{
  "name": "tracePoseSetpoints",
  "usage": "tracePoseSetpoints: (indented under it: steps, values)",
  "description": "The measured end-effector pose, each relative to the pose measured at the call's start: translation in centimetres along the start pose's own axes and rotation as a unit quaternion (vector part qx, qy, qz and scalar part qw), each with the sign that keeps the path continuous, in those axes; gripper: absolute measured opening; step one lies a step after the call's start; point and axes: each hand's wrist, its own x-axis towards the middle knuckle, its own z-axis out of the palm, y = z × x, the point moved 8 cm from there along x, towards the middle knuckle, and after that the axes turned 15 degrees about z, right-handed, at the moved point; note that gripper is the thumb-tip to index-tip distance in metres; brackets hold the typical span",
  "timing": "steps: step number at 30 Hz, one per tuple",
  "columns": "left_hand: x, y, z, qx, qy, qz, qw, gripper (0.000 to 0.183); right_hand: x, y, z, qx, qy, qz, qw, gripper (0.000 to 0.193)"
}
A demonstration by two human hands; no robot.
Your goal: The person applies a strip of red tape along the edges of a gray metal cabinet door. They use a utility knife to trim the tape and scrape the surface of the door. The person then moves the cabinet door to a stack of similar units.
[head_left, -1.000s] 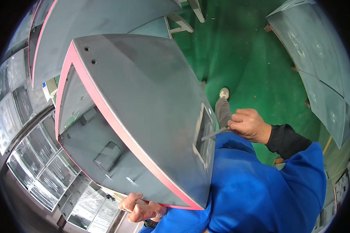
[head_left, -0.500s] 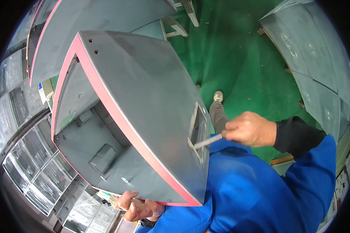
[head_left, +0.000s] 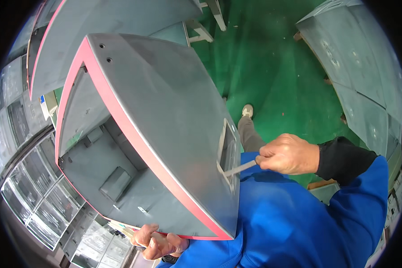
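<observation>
A large grey metal housing (head_left: 161, 94) with a pink-red rim (head_left: 120, 116) stands tilted in front of me, its open side facing left. Near its right end is a rectangular cutout (head_left: 228, 149) with a pale, scuffed border. My right hand (head_left: 288, 154) is closed around one end of a flat grey file (head_left: 240, 169). The file's other end lies against the cutout's near edge. At the lower edge of the housing, my left hand (head_left: 161, 242) has its fingers curled beside the rim. A small dark bit shows at its fingertips, too little to name.
Another grey housing (head_left: 107, 27) with a pink edge stands behind. Grey curved panels (head_left: 353, 67) are lined up at the right. Film-wrapped panels (head_left: 42, 192) stand at the left. The floor (head_left: 263, 58) is green, and my shoe (head_left: 247, 110) shows on it.
The file has tilted, showing a narrower face, and my right hand has moved slightly down. The view has shifted a little. My left hand stays at the lower rim.
</observation>
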Motion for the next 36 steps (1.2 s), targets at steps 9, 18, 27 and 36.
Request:
tracePoseSetpoints:
  steps: [9,18,27,36]
  values:
    - [0.4,0.2,0.1,-0.009,0.006,-0.004,1.000,0.053,0.1,-0.2,0.1,0.029,0.019,-0.018,0.999,0.017]
    - [0.0,0.0,-0.3,-0.033,-0.019,0.031,0.999,0.041,-0.1,0.4,1.2,0.081,0.032,-0.001,0.996,0.009]
    - [0.3,0.0,0.2,-0.050,0.016,0.020,0.998,0.035,-0.1,2.3,1.6,0.053,0.089,0.011,0.995,0.009]
    - [1.1,0.3,0.9,-0.052,-0.012,0.020,0.998,0.033,-0.8,3.3,2.4,0.045,0.098,0.022,0.994,0.022]
